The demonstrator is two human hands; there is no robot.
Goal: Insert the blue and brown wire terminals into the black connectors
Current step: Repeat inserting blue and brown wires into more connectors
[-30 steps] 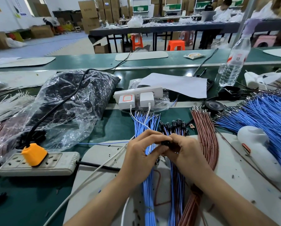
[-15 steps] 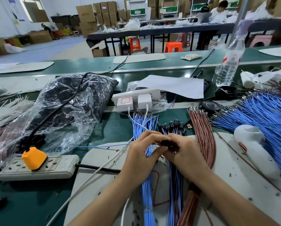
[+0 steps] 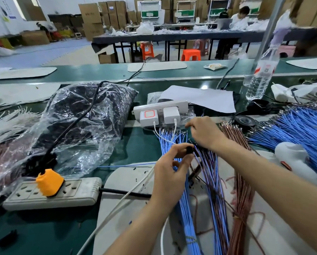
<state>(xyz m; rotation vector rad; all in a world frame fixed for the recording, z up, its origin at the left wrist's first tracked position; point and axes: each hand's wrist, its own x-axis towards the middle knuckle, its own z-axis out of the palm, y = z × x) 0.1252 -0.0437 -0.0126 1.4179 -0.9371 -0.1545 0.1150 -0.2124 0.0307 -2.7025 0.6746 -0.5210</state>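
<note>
My left hand (image 3: pixel 170 173) pinches a small black connector (image 3: pixel 189 150) between thumb and fingertips, above a bundle of blue wires (image 3: pixel 187 199) on a white pad (image 3: pixel 128 181). My right hand (image 3: pixel 205 133) is stretched forward, its fingertips drawn together by the metal tips at the far end of the blue bundle. Whether they grip a wire is unclear. A bundle of mixed blue and brown wires (image 3: pixel 214 181) lies under my right wrist. To its right lies a bundle of brown wires (image 3: pixel 244 190).
A big pile of blue wires (image 3: pixel 301 129) fans out at the right, beside a white tool (image 3: pixel 294 157) and a black tape roll (image 3: pixel 245 121). A grey power strip (image 3: pixel 76 192) with an orange plug (image 3: pixel 50 183), a plastic bag (image 3: pixel 84 122), a white charger strip (image 3: pixel 159 109) and a water bottle (image 3: pixel 261 78) also crowd the bench.
Both hands were together on the black connector. My right hand has let go and moved forward to the wire tips, while my left hand keeps the connector.
</note>
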